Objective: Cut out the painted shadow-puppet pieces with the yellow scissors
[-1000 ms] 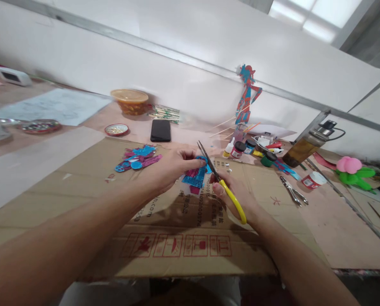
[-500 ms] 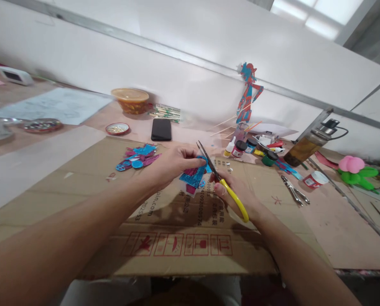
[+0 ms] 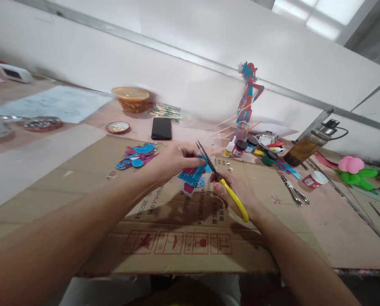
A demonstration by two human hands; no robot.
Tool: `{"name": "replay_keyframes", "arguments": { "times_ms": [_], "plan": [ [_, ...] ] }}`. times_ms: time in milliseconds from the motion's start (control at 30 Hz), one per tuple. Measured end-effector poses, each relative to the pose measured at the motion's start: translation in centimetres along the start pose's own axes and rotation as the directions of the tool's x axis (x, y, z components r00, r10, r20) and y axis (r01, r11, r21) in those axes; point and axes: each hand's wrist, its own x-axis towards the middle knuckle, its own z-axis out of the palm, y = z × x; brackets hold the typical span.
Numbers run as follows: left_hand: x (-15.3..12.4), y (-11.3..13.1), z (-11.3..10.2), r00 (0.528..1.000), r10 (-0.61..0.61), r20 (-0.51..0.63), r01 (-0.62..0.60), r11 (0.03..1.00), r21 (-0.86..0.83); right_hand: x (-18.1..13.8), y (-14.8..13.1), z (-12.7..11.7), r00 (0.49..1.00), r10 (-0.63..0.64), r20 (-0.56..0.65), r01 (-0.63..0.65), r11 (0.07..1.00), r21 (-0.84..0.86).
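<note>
Blue and purple paper piece [image 3: 191, 176], with a pale edge at its lower end, is at the middle of the clock, above a flattened sheet of cardboard [image 3: 266, 182] printed in black and red. The left hand [image 3: 178, 158] pinches its top between thumb and fingers. At 3 o'clock from it, the right hand [image 3: 232, 189] is curled around the yellow handles of the scissors [image 3: 224, 185], whose dark blades point up toward 11 o'clock, slightly parted, close beside the paper; whether they touch it is hard to tell. Between 9 and 10 o'clock a pile of cutouts [image 3: 136, 156] in blue and purple lies on the cardboard. The counter [image 3: 346, 229] carries more: a black phone [image 3: 161, 128] at 11 o'clock, a lid of small gold bits [image 3: 117, 127] at 10, and a lidded tub [image 3: 131, 100] farther off at 11. A red and blue figure [image 3: 249, 91] stands at 1 o'clock in front of the white wall [image 3: 190, 85]. Paint jars [image 3: 240, 148] cluster at 2 o'clock, with a tilted-looking bottle [image 3: 305, 146] beyond them. Pliers [image 3: 294, 190] lie near 3 o'clock, just beside a red and white pot [image 3: 315, 180].
</note>
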Motion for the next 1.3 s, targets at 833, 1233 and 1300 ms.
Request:
{"name": "replay_keyframes", "arguments": {
  "times_ms": [833, 1233, 1300],
  "plan": [
    [0.3, 0.6, -0.5, 0.998, -0.051, -0.024, 0.050, 0.998, -0.024, -0.1, 0.2, -0.1, 1.000, 0.023, -0.006, -0.023, 0.999, -0.046],
    [0.6, -0.6, -0.4, 0.994, -0.095, -0.055, 0.082, 0.976, -0.200, 0.4, 1.0, 0.4, 0.983, 0.149, -0.110, -0.117, 0.959, 0.257],
    [0.7, -0.8, -0.5, 0.984, -0.138, -0.115, 0.103, 0.959, -0.263, 0.4, 0.9, 0.4, 0.980, 0.163, -0.110, -0.125, 0.948, 0.294]
  ]
}}
